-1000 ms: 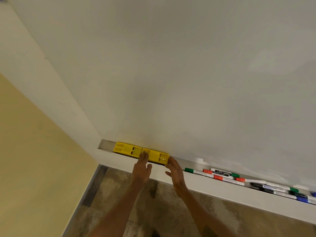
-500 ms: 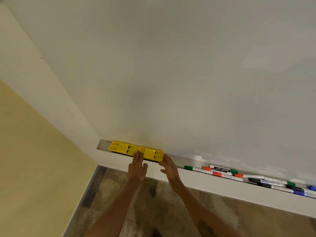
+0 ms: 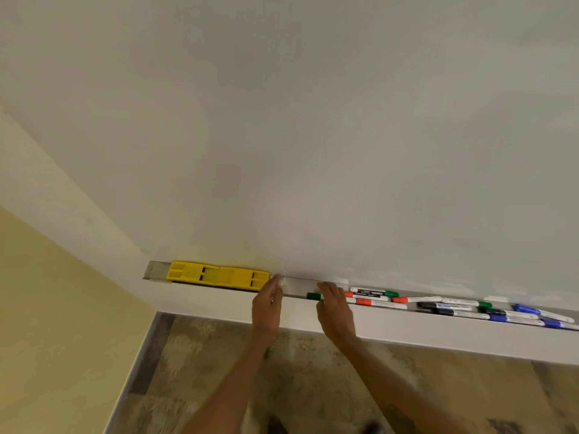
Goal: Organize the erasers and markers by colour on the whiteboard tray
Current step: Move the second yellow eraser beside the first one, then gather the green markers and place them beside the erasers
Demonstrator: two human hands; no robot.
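- The two yellow erasers (image 3: pixel 217 275) are lying end to end, touching, at the left end of the whiteboard tray (image 3: pixel 297 285), with a short bare stretch of tray left of them; they are sitting closer together than a second ago.
- The left hand (image 3: pixel 267 303) is no longer pressing on the erasers: it is now hanging just right of the right eraser's end, fingers straight and together, holding nothing, fingertips at the tray's edge.
- The right hand (image 3: pixel 333 308) is also off the erasers and is now reaching further right along the tray, fingers loosely spread and holding nothing, lying over the white barrel of a green-capped marker (image 3: pixel 313 296) whose cap is poking out to the left of it.
- Whether the right hand's fingers are actually touching that marker, I cannot tell.
- The other markers (image 3: pixel 438 303) are lying in a loose mixed row to the right: orange-capped, green-capped, black and then blue ones at the far right, some overlapping, not sorted by colour.
- A bare part of the tray is separating the erasers from the markers.
- The whiteboard (image 3: pixel 313 136) above is blank.
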